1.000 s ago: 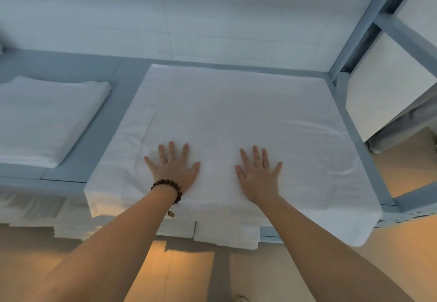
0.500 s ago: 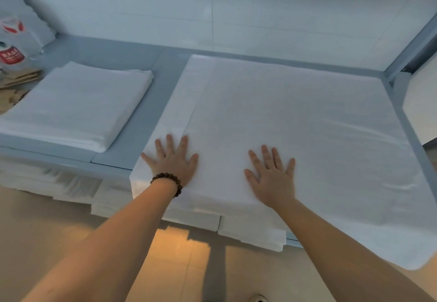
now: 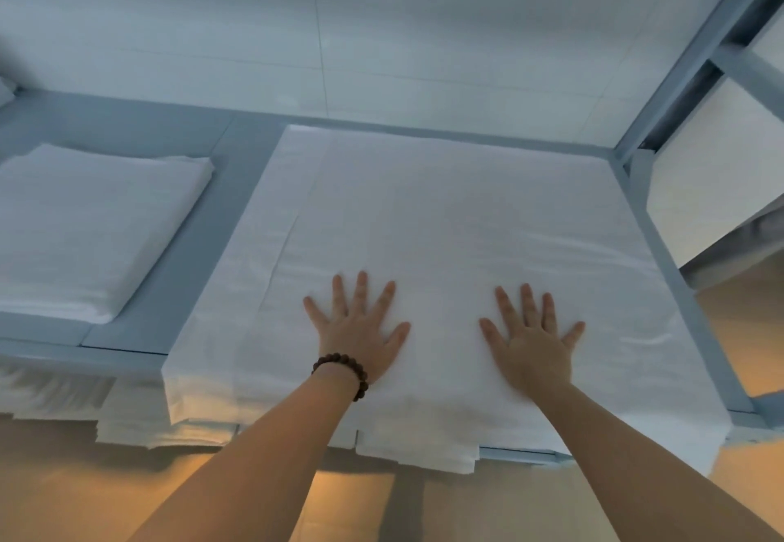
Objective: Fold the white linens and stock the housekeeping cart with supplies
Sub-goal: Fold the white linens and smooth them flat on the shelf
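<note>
A large white linen (image 3: 445, 219) lies spread flat on the grey-blue shelf surface (image 3: 186, 270), its near edge hanging over the front rim. My left hand (image 3: 360, 329), with a brown bead bracelet at the wrist, presses flat on the linen's near part with fingers spread. My right hand (image 3: 530, 338) presses flat beside it, a palm's width to the right, fingers also spread. A folded white linen (image 3: 85, 227) sits on the same surface at the left.
Stacks of folded white linens (image 3: 135, 423) show on a lower level under the front rim. A grey-blue metal frame post (image 3: 687, 75) rises at the right. A pale tiled wall (image 3: 339, 32) closes the back. Tan floor lies below.
Both hands stay pressed flat on the linen, sliding slightly to the right along it. The view swung left, then back right.
</note>
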### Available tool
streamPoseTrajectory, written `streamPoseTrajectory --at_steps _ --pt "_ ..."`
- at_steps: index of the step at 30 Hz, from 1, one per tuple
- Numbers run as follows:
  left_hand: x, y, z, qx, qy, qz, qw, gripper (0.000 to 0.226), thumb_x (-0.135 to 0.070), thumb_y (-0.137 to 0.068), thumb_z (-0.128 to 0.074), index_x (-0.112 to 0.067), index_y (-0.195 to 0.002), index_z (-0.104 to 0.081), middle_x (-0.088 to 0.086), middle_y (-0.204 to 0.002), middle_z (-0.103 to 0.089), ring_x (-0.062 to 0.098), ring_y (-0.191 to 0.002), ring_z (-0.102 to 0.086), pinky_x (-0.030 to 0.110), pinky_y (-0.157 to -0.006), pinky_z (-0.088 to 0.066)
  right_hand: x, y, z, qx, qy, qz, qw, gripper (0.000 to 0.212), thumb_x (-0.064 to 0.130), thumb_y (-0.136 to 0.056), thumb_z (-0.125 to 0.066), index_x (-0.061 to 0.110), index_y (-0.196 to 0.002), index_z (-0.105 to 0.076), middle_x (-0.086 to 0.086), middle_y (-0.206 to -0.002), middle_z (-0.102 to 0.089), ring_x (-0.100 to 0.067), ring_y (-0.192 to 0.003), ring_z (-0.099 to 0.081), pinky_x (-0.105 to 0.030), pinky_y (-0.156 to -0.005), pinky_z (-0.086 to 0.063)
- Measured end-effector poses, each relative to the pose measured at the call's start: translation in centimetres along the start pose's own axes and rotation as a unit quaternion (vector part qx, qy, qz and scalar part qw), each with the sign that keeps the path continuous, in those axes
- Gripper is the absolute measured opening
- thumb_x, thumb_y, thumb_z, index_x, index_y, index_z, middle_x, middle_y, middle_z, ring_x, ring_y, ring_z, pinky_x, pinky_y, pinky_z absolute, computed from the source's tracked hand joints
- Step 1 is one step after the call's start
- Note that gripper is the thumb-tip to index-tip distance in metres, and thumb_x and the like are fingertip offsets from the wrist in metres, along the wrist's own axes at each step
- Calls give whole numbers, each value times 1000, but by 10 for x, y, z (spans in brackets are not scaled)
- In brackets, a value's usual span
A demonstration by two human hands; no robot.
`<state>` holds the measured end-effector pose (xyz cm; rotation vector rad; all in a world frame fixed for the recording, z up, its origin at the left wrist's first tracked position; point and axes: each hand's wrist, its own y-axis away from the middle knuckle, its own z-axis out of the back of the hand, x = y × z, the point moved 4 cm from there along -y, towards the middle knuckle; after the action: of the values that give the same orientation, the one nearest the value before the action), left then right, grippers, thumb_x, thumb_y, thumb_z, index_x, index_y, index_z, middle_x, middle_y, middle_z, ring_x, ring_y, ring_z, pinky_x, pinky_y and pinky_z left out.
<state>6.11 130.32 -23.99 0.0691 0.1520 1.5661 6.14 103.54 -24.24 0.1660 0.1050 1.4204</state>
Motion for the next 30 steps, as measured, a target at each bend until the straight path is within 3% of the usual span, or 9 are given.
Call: streamPoseTrajectory --at_steps 9,16,25,30 --pt "1 -49 7 -9 7 14 1000 74 -77 -77 8 -49 -145 13 -5 -160 14 34 -145 16 74 -101 6 10 -53 11 -19 -1 18 1000 66 75 -82 3 52 -143 15 9 -160 12 -23 -147 13 -69 -108 5" --pt "5 -59 3 -9 4 16 1000 74 -79 -75 8 -51 -144 15 -7 -160 14 32 -145 15 73 -103 5 6 -66 12 20 -8 28 999 67 75 -83 -1 51 -144 12 11 -159 16 -20 -146 15 -66 -108 8" --pt "5 -58 3 -2 -5 14 1000 69 -78 -81 2 -52 -144 13 -8 -160 14 29 -146 15 69 -106 6 -144 -44 14 -12 -14 -110 994 72 72 -85 1 40 -149 8 2 -161 9 -21 -148 8 -49 -118 2" --pt "-23 -44 5 25 15 29 999 65 -65 -91 -5 -41 -150 7 2 -161 12 35 -146 12 69 -109 1 -127 -22 15 17 -46 -135 990 67 64 -93 -12 35 -151 4 0 -161 9 -26 -147 10 -61 -114 2"
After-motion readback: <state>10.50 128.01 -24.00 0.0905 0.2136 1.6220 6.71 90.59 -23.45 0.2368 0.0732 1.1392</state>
